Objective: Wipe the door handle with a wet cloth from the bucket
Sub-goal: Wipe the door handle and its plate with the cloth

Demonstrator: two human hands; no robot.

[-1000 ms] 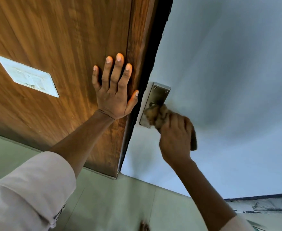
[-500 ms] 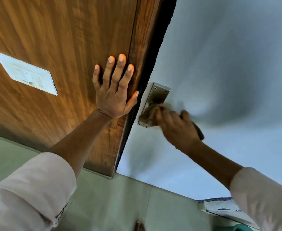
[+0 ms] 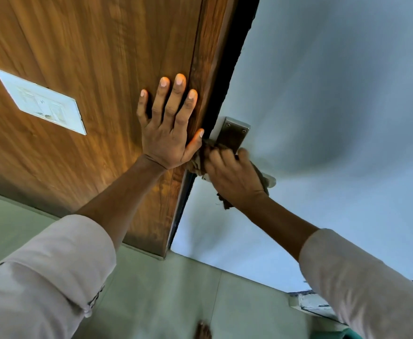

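A metal door handle plate [image 3: 233, 135] is fixed on the pale grey door [image 3: 335, 94]; the lever end [image 3: 271, 181] pokes out past my right hand. My right hand [image 3: 234, 177] grips a brown wet cloth [image 3: 198, 162] pressed on the lower part of the plate and the lever. My left hand [image 3: 168, 128] lies flat with fingers spread on the wooden panel [image 3: 90, 69], its thumb by the panel's edge, close to the cloth. No bucket can be clearly made out.
A white switch plate [image 3: 41, 101] is on the wooden panel at left. Pale green floor tiles [image 3: 164, 302] lie below. A step or threshold edge [image 3: 308, 302] and something teal [image 3: 347, 335] show at bottom right. A foot [image 3: 201, 330] shows at the bottom.
My right hand has slid the cloth down and left along the handle toward the door's edge, uncovering the lever's end. My left hand has stayed flat on the wood.
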